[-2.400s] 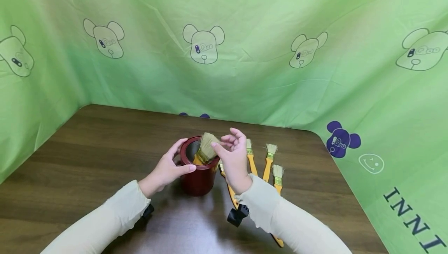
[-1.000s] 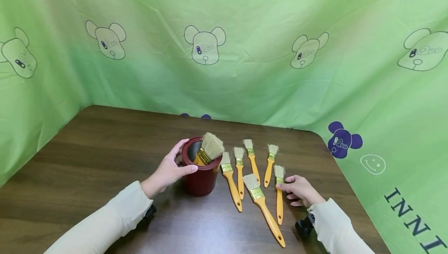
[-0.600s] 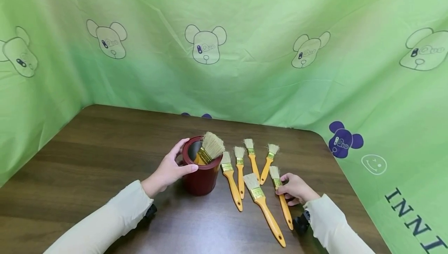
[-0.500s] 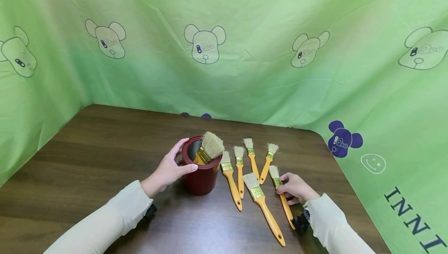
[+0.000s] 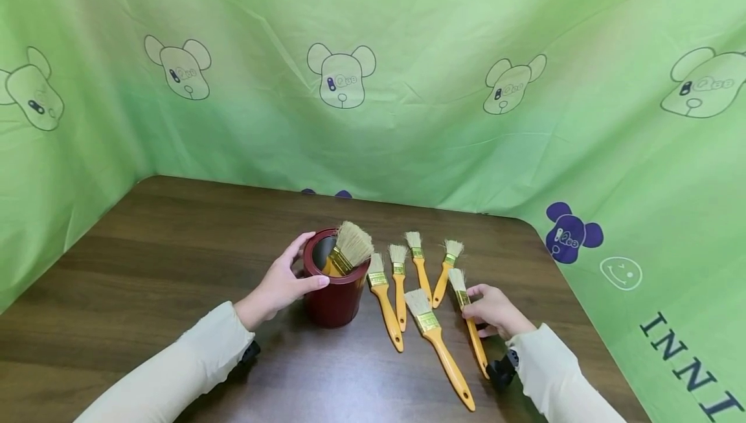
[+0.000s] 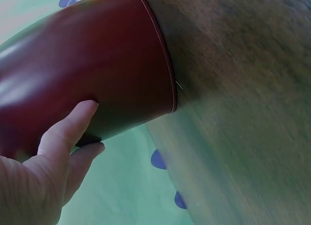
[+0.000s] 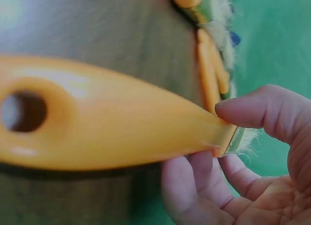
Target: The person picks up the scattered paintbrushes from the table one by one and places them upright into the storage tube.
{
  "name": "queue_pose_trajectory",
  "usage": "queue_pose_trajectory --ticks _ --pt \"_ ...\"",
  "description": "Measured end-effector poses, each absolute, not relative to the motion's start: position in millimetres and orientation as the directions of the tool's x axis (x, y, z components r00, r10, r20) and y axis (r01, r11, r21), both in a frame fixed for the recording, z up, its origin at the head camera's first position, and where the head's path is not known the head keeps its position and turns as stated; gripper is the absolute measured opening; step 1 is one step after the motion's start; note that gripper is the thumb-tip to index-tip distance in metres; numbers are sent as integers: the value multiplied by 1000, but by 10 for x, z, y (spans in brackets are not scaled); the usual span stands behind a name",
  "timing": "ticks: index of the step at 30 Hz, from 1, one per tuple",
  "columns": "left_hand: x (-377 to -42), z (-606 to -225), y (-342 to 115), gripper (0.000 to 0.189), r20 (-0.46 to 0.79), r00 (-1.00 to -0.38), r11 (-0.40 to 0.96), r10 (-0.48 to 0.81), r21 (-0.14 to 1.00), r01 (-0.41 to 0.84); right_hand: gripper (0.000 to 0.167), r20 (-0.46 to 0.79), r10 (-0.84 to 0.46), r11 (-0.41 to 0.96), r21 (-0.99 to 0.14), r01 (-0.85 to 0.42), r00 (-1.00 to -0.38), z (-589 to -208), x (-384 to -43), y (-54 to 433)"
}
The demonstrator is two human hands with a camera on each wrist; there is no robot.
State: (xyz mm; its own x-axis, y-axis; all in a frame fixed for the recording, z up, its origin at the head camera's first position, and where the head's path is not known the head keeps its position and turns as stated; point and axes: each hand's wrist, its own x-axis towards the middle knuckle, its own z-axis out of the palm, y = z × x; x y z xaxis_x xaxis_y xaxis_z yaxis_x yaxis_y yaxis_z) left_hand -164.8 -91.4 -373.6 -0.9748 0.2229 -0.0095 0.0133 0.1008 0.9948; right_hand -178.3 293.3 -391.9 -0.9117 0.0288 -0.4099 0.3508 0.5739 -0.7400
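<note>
My left hand (image 5: 282, 287) grips a dark red cylindrical pot (image 5: 332, 303) from its left side, thumb at the front and fingers behind. A wide paintbrush (image 5: 352, 245) leans in the pot, pale bristles up over the right rim. On the right, my right hand (image 5: 494, 311) pinches a paintbrush (image 5: 476, 348) by the handle near its metal band, thumb on one side and fingers on the other. In the right wrist view, this yellow handle (image 7: 112, 115) with a hole at its end fills the middle, and its bristles show beyond the fingers (image 7: 248, 108).
Between pot and right hand several paintbrushes lie on the dark wooden table (image 5: 204, 241), bristles away from me. The largest paintbrush (image 5: 445, 358) lies nearest. A green curtain (image 5: 408, 151) with bear drawings hangs behind and at both sides.
My right hand left the wide paintbrush at the pot, moved right and took hold of the rightmost paintbrush. That brush has since turned and its bristle end has risen slightly. The left hand stays put.
</note>
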Motion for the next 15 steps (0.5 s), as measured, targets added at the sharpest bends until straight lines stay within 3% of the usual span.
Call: queue_pose_trajectory --ticks 6,15 --pt "-1662 -3745 -909 78 -13 -975 100 223 995 10 51 -324 -40 501 -825 261 -945 -3801 -1815 2892" --pt "-1653 -3736 -911 79 17 -975 135 220 990 48 47 -134 -167 180 -978 103 -977 -3622 -1878 2597"
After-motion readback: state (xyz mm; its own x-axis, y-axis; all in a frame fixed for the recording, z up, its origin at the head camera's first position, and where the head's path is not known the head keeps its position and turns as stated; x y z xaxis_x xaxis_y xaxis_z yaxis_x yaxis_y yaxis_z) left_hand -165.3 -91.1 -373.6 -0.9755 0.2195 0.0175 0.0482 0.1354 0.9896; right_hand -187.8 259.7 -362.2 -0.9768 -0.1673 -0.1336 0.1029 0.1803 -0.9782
